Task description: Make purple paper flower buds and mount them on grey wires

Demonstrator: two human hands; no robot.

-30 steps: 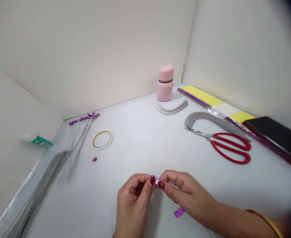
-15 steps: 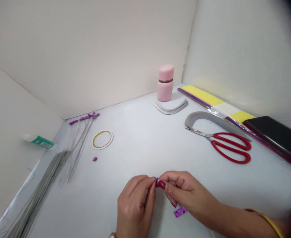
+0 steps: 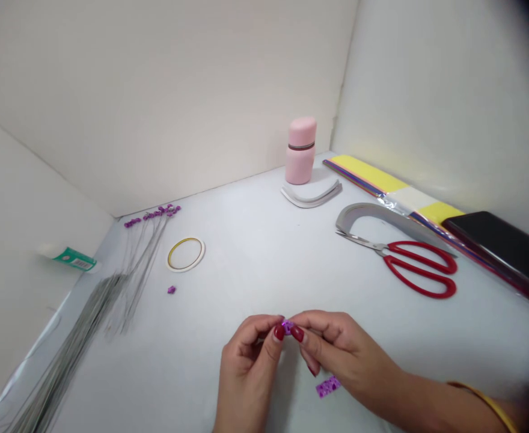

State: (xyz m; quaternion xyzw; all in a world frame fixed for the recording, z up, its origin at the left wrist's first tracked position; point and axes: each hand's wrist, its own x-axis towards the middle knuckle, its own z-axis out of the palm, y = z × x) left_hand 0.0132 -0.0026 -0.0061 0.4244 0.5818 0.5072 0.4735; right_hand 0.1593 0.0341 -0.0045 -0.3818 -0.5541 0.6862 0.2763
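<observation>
Near the front of the white table, my left hand (image 3: 252,364) and my right hand (image 3: 341,349) meet fingertip to fingertip. Between them they pinch a small shiny purple folded paper piece (image 3: 287,326), partly covered by thumbs and fingers. From under my right hand a flat purple patterned paper strip (image 3: 327,386) sticks out; whether it joins the folded piece is hidden. A single small purple folded star (image 3: 171,290) lies on the table to the left, below a roll of narrow white tape (image 3: 201,255).
Purple-tipped wire stems (image 3: 156,213) and a bundle of bare wires (image 3: 73,343) lie at left. On the right are red-handled scissors (image 3: 420,269), grey paper strips (image 3: 368,210), coloured paper sheets (image 3: 368,172) and a black phone (image 3: 501,246). A pink flask (image 3: 300,153) stands at the back.
My left hand has turned so its thumb now faces up beside the folded piece, which shows more of its purple surface. The right hand has barely moved.
</observation>
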